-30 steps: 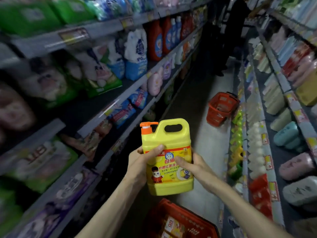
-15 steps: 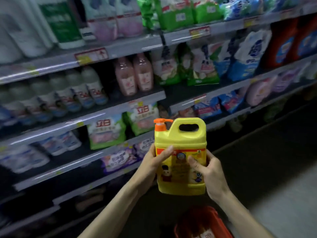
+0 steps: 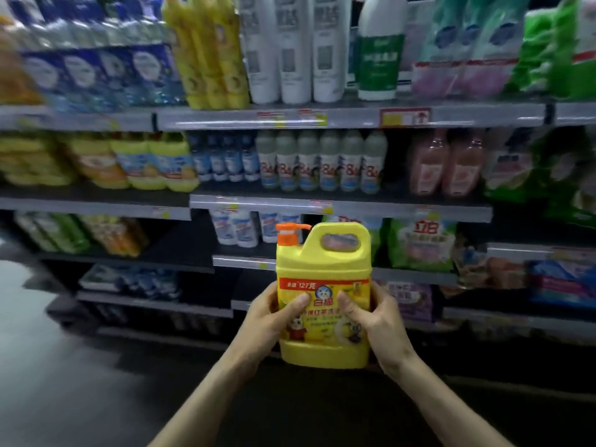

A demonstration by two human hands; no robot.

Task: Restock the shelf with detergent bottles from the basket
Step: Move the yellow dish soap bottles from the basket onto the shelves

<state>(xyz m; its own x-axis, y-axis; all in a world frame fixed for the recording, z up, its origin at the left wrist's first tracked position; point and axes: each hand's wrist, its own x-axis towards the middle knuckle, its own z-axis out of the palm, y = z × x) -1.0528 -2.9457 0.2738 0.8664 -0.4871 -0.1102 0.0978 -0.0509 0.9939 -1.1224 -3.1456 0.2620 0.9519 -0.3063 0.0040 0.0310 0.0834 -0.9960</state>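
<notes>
**Bottle held upright before the shelving, ready for placement**

The left hand (image 3: 274, 321) and the right hand (image 3: 375, 321) are both clamped on the lower half of one yellow detergent bottle (image 3: 323, 295), one on each side, thumbs pressed against the front label. Neither hand is nearer to the shelving; the grip is symmetrical. The bottle is carried clear of every shelf, its long axis vertical, with the orange pump (image 3: 288, 232) at upper left and the moulded handle at top.

Beyond the bottle stands the shelf unit (image 3: 338, 119), facing the person squarely. Similar yellow bottles (image 3: 171, 162) occupy the middle tier, up and to the left of the held bottle and well apart from it. A matching slot therefore probably lies up-left, requiring a lift and a leftward carry with the axis kept upright. The basket is not in view.
</notes>
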